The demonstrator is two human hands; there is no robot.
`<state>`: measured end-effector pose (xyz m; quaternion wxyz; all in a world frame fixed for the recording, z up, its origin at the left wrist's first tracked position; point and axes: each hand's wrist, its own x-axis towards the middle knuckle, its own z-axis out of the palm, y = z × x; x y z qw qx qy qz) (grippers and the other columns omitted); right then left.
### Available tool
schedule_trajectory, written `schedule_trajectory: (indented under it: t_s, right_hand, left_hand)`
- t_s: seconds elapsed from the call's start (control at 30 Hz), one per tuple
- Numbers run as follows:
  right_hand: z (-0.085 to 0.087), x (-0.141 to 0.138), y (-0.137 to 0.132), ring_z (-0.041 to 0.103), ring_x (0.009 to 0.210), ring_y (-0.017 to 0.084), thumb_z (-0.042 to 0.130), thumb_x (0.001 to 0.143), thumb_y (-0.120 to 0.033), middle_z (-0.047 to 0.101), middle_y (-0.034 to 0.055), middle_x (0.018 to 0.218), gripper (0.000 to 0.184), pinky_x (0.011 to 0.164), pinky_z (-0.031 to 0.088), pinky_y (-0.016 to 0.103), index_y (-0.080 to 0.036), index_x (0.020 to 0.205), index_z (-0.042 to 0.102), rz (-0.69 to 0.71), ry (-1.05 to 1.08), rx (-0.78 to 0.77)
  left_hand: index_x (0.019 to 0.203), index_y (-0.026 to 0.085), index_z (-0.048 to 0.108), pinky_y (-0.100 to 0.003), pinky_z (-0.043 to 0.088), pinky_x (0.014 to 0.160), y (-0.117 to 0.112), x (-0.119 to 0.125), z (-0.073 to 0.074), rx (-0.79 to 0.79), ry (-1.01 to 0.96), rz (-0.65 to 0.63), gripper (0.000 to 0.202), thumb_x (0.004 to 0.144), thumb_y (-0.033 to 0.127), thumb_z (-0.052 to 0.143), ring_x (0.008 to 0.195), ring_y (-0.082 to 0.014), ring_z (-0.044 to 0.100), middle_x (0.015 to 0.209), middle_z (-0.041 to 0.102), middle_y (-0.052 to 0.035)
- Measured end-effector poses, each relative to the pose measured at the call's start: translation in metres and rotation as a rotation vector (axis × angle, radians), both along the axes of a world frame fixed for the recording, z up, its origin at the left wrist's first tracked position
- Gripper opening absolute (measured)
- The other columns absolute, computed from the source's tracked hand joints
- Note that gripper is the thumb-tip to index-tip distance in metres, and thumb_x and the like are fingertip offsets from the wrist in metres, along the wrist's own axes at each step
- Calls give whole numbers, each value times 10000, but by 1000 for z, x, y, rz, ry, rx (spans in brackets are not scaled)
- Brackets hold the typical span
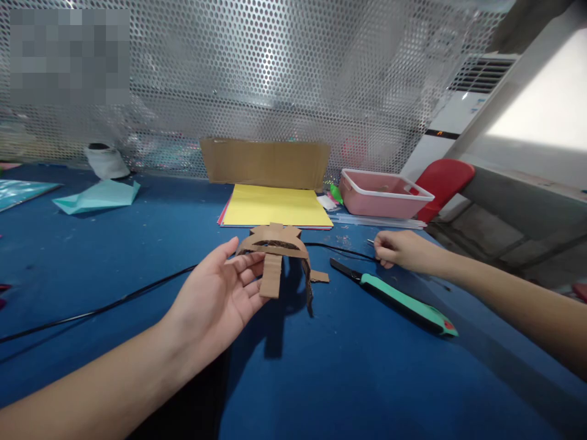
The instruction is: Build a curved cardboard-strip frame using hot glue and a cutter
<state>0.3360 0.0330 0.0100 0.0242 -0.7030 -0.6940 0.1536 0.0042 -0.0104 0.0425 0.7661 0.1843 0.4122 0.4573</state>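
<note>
My left hand (215,293) holds a small brown cardboard piece (277,256) above the blue table (343,366), its fingertips under the curved strips, palm turned up. Cardboard strips hang down from the piece. My right hand (401,249) rests on the table to the right, fingers curled in a pinch at a thin metal pin or wire end that I cannot make out clearly. A green-handled utility knife (398,299) lies on the table just in front of my right hand.
A black cable (114,302) runs across the table. Yellow paper sheets (275,206) lie before a standing cardboard sheet (265,162). A pink tray (383,194) and red chair (443,180) are at right. Folded light-blue paper (98,195) lies far left. Perforated metal screen behind.
</note>
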Motion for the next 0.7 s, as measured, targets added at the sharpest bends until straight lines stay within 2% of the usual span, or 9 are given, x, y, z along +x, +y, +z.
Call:
schedule_trajectory:
  t_s: [0.17,0.3,0.4,0.47,0.57,0.7]
  right_hand:
    - [9,11,14,716,697,164,494,831,-234,748,4,755,117,631,532,249,-223,743,570,-78,114,115]
    - [31,15,41,703,825,162,534,851,-246,742,12,845,93,750,529,245,-200,803,598,-167,92,326]
    - [51,18,69,661,937,189,575,885,-292,704,34,969,142,843,517,315,-160,906,625,-255,-4,452]
    - [62,22,89,635,965,204,584,907,-333,660,51,1060,236,844,524,379,-139,1035,625,-300,-77,467]
    - [71,29,116,612,1007,228,577,917,-363,603,66,1178,329,837,532,414,-148,1167,590,-342,-178,442]
    - [66,36,141,602,1036,224,576,919,-346,584,77,1222,328,854,527,413,-171,1197,575,-358,-270,409]
  left_hand:
    - [1019,68,588,-303,592,616,0,1,-1,-13,18,-3,309,969,300,390,713,-201,666,862,635,-127]
    - [973,88,602,-292,585,606,2,2,-4,-7,-3,-8,277,965,279,401,651,-172,642,805,622,-97]
    - [1029,80,606,-289,583,619,3,1,-4,26,-10,-41,283,963,258,397,650,-168,639,809,627,-99]
    - [1055,64,605,-289,581,633,3,1,-4,37,-1,-60,301,963,258,393,663,-173,643,826,635,-110]
    - [1053,61,608,-287,573,651,2,1,-4,36,10,-66,301,961,257,398,673,-174,642,838,643,-110]
    - [1106,62,602,-280,553,640,1,0,-3,25,18,-97,337,964,269,378,691,-184,646,873,657,-126]
